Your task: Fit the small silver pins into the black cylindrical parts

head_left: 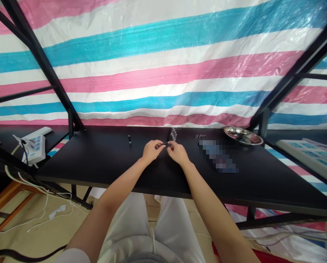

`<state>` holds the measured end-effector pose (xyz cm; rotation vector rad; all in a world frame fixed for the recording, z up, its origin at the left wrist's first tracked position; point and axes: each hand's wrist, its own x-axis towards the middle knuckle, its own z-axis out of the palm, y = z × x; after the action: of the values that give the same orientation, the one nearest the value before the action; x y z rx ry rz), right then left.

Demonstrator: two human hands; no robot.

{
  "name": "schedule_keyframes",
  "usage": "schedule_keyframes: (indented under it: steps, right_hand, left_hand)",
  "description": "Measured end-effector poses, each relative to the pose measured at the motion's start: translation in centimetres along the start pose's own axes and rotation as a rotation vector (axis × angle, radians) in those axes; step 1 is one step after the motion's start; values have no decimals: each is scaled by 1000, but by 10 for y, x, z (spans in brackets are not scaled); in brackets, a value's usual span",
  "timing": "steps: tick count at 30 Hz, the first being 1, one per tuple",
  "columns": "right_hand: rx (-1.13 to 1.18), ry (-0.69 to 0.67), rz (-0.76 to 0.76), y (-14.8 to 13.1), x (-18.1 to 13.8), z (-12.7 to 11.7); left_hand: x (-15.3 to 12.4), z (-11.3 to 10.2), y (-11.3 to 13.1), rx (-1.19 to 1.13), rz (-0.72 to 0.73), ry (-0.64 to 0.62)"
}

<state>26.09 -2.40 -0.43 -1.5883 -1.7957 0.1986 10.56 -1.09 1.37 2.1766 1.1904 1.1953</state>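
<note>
At the middle of the black table (pixel 97 157), my left hand (pixel 151 150) and my right hand (pixel 177 151) meet with fingertips pinched on a small dark slim piece (pixel 165 144). Its exact kind is too small to make out. Just behind my right hand stands a row of small tubes (pixel 173 134), pale and clear with black parts beside them. A single short black tube with a pale end (pixel 130 139) is off to the left. Several tiny silvery pieces (pixel 200 136) lie to the right of the row.
A shiny metal dish (pixel 243 136) sits at the back right. In front of it lies a blurred-out dark flat object (pixel 218 157). Black frame posts (pixel 61 91) rise at both ends, with striped sheeting (pixel 163 73) behind. A white power strip (pixel 37 148) is beyond the left end.
</note>
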Motion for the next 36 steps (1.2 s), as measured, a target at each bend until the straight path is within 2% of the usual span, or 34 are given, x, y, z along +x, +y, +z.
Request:
schedule_keyframes:
  steps: [4, 6, 9, 13, 17, 20, 29, 36]
  right_hand:
    - [30, -78, -80, -8, -3, 2]
    - [51, -98, -102, -11, -4, 4]
    - [72, -104, -110, -11, -5, 5]
    - [87, -85, -98, -8, -4, 5]
    - [95, -68, -85, -6, -3, 4]
    - [98, -71, -73, -6, -3, 4]
    - [99, -69, -72, -4, -2, 4]
    - [86, -73, -77, -3, -2, 4]
  left_hand:
    - [11, -41, 12, 330, 289, -251]
    - [27, -66, 16, 441, 337, -364]
    - [56, -101, 11, 591, 258, -395]
    - [86, -130, -18, 629, 90, -403]
    - [93, -136, -45, 596, -3, -370]
    - [89, -131, -53, 592, -58, -354]
    - [83, -122, -55, 708, -99, -404]
    - [80, -126, -47, 820, -127, -519]
